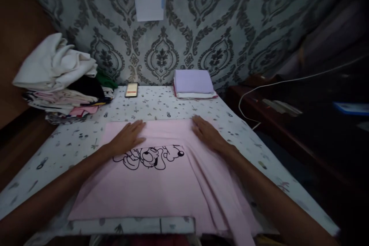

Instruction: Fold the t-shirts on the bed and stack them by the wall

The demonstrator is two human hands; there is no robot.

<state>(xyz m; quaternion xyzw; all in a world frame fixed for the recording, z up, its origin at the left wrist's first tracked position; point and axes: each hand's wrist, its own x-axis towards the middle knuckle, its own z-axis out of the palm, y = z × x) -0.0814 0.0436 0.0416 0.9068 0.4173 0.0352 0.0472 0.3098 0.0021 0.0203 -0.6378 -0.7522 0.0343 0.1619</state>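
Note:
A pink T-shirt (138, 196) with a black cartoon line drawing lies on the table, its far part folded over so the drawing is partly covered. My left hand (128, 137) rests flat on the folded part at the left, fingers spread. On the right of the same fold, my right hand (208, 133) presses down with its fingers stretched out. Loose pink cloth runs in creases from beside my right hand to the near table edge and hangs over it.
Rumpled clothes (63, 80) are piled at the left. A phone (132, 90) and a neat folded stack (193, 82) with lilac cloth on top lie at the back, by the patterned wall (163, 50). A white cable (276, 83) crosses the dark furniture at the right.

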